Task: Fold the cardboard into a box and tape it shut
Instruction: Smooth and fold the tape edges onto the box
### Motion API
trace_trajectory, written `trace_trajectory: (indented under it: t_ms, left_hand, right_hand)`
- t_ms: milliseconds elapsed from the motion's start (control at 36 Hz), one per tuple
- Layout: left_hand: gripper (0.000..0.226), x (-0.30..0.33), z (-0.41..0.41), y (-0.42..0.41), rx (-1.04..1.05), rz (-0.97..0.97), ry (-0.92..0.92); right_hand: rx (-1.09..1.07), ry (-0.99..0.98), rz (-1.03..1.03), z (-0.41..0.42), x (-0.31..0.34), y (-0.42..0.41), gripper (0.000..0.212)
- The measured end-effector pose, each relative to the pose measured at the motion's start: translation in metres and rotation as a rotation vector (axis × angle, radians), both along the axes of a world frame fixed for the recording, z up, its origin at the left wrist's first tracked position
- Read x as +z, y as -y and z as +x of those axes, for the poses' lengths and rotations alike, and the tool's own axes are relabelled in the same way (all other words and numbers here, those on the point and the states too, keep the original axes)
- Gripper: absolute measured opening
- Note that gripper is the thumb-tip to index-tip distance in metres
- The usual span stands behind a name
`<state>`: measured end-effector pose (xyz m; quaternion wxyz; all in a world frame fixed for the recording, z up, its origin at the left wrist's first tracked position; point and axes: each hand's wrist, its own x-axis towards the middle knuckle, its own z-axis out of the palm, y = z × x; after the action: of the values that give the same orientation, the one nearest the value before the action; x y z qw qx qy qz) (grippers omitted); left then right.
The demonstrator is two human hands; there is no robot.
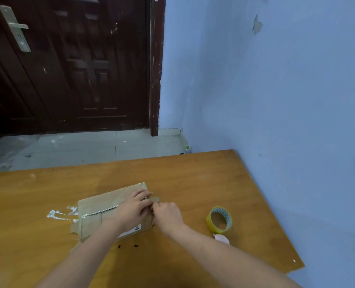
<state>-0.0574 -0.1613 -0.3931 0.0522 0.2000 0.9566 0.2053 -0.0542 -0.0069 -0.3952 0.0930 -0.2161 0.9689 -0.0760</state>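
Both hands meet at the right end of one cardboard box (101, 213) lying mid-worktop (193, 175): the left hand (134, 206) presses there with fingers curled, and the right hand (168, 215) pinches a flap. One tape roll (219, 219) stands nearby to the right. Behind are a dark door (79, 65) and a blue wall (276, 90).

Brown cardboard box (101, 213) lies flat on bench, old tape along seams, white label on near side, small flap sticking out at right end. Yellowish tape roll (219, 219) stands on edge to its right, apart.
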Motion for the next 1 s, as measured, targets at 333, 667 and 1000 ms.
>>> trace_trajectory:
  t_ms: [333, 667, 1000]
  left_hand:
    - [0.044, 0.001, 0.005, -0.003, 0.005, -0.046, 0.06]
    - [0.051, -0.016, 0.007, 0.002, 0.002, -0.029, 0.038]
    - [0.058, -0.018, 0.01, 0.002, -0.026, -0.061, 0.028]
  right_hand:
    - [0.041, -0.053, 0.057, -0.001, -0.005, 0.002, 0.032]
    - [0.189, -0.069, 0.158, -0.011, 0.003, 0.003, 0.03]
    - [0.337, -0.177, 0.208, -0.015, 0.018, 0.0, 0.016]
